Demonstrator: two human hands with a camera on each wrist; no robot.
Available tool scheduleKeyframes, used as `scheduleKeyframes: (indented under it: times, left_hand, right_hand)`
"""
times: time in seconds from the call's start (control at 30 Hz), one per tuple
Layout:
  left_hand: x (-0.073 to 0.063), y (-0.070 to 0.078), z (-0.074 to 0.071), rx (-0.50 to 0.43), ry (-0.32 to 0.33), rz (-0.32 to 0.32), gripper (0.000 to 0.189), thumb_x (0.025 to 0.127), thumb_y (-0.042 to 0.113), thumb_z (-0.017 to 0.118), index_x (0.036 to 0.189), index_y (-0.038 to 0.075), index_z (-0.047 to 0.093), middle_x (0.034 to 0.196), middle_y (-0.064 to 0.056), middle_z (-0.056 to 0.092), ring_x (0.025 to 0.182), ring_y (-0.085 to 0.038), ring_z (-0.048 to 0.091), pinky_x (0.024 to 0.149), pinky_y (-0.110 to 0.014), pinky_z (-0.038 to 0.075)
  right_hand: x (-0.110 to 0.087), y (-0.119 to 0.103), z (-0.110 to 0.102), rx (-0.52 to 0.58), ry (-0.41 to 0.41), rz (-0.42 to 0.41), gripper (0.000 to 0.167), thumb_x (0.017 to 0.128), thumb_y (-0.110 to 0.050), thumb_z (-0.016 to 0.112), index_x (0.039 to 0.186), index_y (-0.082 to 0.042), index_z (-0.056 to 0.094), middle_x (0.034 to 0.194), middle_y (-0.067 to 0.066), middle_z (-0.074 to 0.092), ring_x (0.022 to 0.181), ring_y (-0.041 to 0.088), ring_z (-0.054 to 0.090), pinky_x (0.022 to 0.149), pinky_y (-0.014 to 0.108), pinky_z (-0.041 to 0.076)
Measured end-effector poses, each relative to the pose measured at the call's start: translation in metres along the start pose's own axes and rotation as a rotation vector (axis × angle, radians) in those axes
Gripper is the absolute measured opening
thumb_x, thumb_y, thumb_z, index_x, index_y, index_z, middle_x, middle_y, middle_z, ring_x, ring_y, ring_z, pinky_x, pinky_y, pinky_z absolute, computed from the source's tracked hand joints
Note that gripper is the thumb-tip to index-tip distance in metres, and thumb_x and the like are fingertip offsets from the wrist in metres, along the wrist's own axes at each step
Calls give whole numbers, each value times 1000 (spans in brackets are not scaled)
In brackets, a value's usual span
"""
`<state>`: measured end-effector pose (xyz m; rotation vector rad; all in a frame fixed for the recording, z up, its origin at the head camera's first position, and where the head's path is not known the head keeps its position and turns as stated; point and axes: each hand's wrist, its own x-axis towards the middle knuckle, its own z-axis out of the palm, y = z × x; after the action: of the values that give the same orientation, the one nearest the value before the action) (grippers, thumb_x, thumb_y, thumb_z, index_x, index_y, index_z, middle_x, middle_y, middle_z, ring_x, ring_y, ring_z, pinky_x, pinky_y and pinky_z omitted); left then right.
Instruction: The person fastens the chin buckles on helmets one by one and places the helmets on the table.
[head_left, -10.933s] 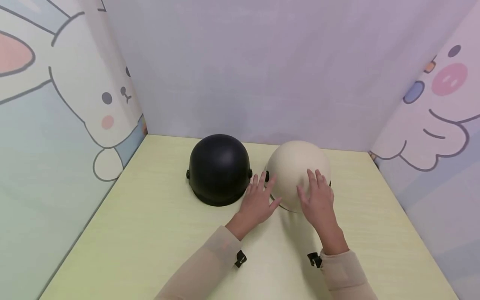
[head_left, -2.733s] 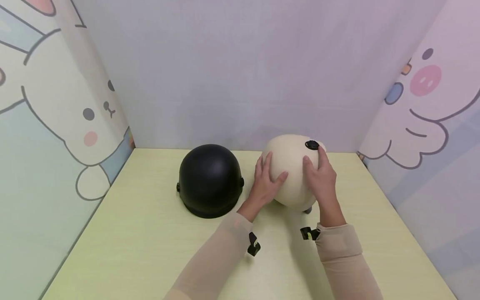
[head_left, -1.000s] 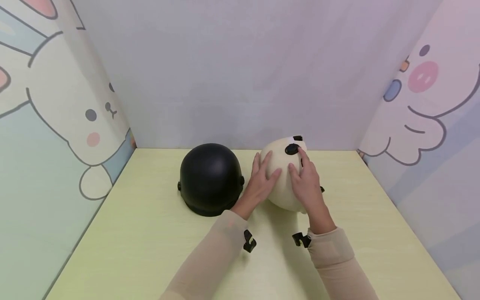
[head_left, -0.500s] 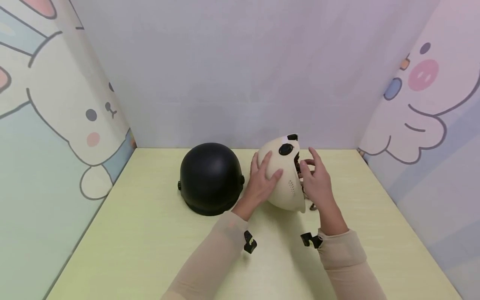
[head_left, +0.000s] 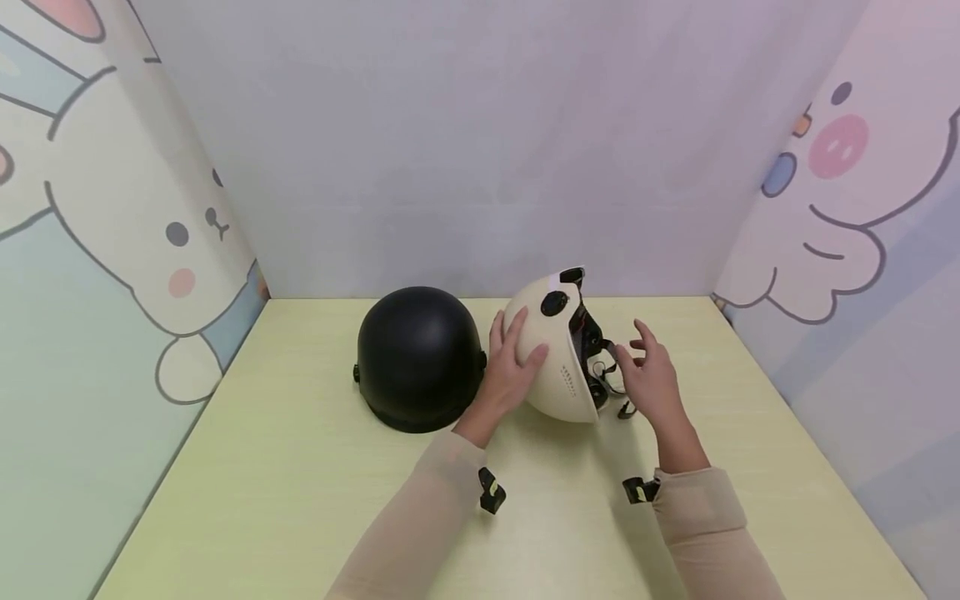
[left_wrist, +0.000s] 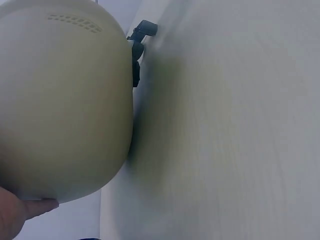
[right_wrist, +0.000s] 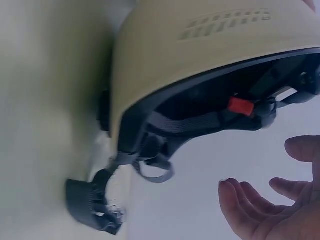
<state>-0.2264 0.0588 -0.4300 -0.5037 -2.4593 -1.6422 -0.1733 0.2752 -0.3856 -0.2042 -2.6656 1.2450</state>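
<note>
Left hand (head_left: 507, 377) spread on cream helmet (head_left: 553, 367), which sits tipped on its side between the hands. Right hand (head_left: 654, 383) loosely curled, free, just beside helmet straps (right_wrist: 82, 202). Black helmet (head_left: 420, 358) just left of left hand.

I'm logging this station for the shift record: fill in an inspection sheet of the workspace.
Surface: pale yellow table, faintly grained.
Job's things: cream helmet, tipped over with its opening to the right; dark straps show outside the opening.
Clutter: black helmet, dome up, left of the cream one, not held.
Hands: left hand rests on the cream shell, fingers spread; right hand beside the opening, fingers loosely curled, gripping nothing visible.
Cables: nothing seen.
Surroundings: plain lilac backdrop behind; rabbit-print wall left, pig-print wall right.
</note>
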Motion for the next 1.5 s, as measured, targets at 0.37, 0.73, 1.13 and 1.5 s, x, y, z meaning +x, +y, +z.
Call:
scheduleKeyframes:
  times: [0.37,0.73,1.13,1.5]
  left_hand:
    - [-4,-9,-1,-56,22,14,75,92,66,44,156,31,24,161,-9,3,135,-46,28,101,-60,32]
    - [-11,-19,1,-118,63,21,73,94,60,48,155,26,26,159,-14,8,140,-40,22,107,-55,27]
    - [-22,-21,-2,-189,39,6,75,94,57,51,154,18,28,158,-19,13,141,-38,21,107,-52,28]
    - [-33,-30,1,-207,-16,-100,69,100,50,47,156,21,19,160,-8,15,142,-26,22,109,-44,28]
  right_hand:
    - [4,42,17,-82,-98,55,66,101,-21,53,151,6,19,135,39,34,112,49,47,93,58,37]
    - [2,55,35,-53,-134,144,67,98,-23,57,149,6,26,134,38,41,123,51,40,100,58,33]
    - [2,54,30,-14,1,159,55,92,-14,61,136,14,44,133,36,42,125,47,39,102,54,32]
    - [1,42,12,-82,50,161,57,89,-15,60,136,12,44,136,37,34,122,49,37,101,54,30]
